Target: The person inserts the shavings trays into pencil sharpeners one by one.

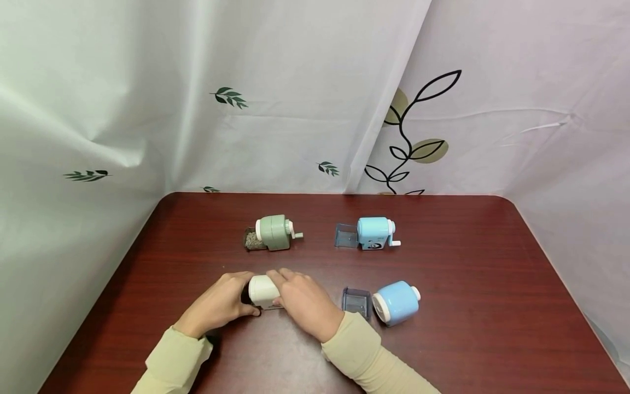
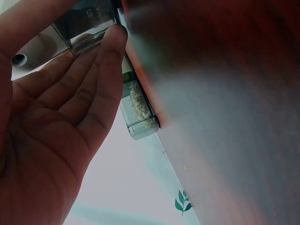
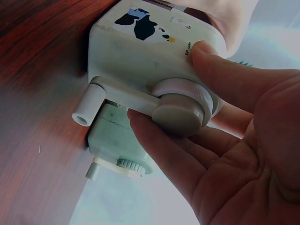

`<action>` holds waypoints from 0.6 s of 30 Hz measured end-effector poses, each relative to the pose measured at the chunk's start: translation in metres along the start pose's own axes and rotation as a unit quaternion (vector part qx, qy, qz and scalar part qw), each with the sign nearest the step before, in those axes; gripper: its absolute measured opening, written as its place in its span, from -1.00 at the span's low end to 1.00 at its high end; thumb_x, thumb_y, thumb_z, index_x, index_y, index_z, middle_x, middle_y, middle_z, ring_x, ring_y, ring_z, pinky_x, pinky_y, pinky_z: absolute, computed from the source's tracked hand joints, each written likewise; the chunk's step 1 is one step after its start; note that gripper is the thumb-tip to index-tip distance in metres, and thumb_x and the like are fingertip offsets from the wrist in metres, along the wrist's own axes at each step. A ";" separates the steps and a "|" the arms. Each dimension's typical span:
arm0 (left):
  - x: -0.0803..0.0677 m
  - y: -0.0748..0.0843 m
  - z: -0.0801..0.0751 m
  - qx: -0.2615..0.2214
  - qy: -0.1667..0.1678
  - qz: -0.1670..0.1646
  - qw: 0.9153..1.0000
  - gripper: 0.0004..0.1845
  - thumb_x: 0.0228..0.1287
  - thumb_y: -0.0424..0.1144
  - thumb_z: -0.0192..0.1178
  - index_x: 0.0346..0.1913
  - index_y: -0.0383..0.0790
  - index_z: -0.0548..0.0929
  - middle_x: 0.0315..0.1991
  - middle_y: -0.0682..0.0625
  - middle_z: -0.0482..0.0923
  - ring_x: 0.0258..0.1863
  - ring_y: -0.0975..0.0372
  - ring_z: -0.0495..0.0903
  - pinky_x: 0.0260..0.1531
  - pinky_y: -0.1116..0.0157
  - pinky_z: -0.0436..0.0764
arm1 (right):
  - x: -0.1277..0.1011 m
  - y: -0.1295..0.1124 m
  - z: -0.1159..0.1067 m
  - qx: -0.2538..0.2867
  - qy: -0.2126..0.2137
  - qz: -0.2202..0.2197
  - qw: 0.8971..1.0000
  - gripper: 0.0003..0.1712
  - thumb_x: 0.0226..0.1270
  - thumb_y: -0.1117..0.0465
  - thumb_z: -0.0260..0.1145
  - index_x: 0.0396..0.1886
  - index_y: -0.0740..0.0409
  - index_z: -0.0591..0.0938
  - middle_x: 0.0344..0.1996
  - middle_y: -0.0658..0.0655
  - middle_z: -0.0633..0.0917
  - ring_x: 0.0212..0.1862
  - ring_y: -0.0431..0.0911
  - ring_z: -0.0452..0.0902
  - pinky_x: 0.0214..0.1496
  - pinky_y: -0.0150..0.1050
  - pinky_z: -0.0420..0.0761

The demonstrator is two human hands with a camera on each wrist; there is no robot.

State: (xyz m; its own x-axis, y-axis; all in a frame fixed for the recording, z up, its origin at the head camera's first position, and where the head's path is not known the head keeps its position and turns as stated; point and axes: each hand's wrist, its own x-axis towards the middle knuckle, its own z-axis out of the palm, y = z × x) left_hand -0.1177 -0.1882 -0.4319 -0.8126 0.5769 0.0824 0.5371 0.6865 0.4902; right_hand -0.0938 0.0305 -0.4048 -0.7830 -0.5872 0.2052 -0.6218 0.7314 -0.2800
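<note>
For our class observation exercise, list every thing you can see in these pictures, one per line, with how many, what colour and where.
white sharpener: one, white with a cow sticker and crank, near table edge, held between both hands
green sharpener: one, pale green, far left, its drawer of shavings pulled out
blue upright sharpener: one, light blue, far right, clear drawer pulled out
blue tipped sharpener: one, light blue, near right, lying on its side
loose drawer: one, clear bluish, beside the tipped sharpener
table: one, dark red wood
curtain: white, leaf print, behind
left hand: fingers at the white sharpener's drawer end
right hand: fingers round its crank end
</note>
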 end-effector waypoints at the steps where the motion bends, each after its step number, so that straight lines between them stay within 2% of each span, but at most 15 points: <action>1: 0.000 0.000 0.000 0.000 0.000 0.000 1.000 -0.50 -0.18 -0.29 0.65 -0.11 -0.25 0.67 -0.24 0.10 0.66 -0.29 0.33 0.61 -0.27 0.26 0.64 | 0.000 0.000 0.000 0.000 0.000 0.000 1.000 -0.41 0.23 0.07 0.47 0.22 0.13 0.57 -0.03 0.07 0.68 -0.09 -0.09 0.68 -0.09 -0.24 0.66; 10: 0.003 0.002 0.002 -0.014 -0.003 -0.009 1.000 -0.49 -0.20 -0.29 0.66 -0.12 -0.24 0.65 -0.26 0.11 0.65 -0.32 0.34 0.60 -0.30 0.28 0.63 | -0.001 0.000 0.000 -0.005 -0.001 0.002 1.000 -0.41 0.24 0.06 0.46 0.24 0.13 0.57 -0.01 0.08 0.68 -0.09 -0.07 0.68 -0.06 -0.22 0.66; 18: 0.005 0.004 0.002 -0.010 -0.006 -0.008 1.000 -0.40 -0.20 -0.29 0.66 -0.02 -0.29 0.64 -0.19 0.07 0.67 -0.28 0.32 0.61 -0.27 0.25 0.64 | -0.002 -0.001 0.000 -0.007 0.006 0.001 1.000 -0.42 0.23 0.06 0.47 0.22 0.14 0.57 -0.06 0.08 0.68 -0.15 -0.06 0.69 -0.11 -0.23 0.67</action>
State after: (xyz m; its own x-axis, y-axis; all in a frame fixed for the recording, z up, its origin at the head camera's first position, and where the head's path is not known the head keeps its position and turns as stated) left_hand -0.1195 -0.1819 -0.4313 -0.8185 0.5710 0.0633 0.5186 0.6869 0.5091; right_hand -0.0921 0.0310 -0.4050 -0.7838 -0.5819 0.2168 -0.6210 0.7367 -0.2677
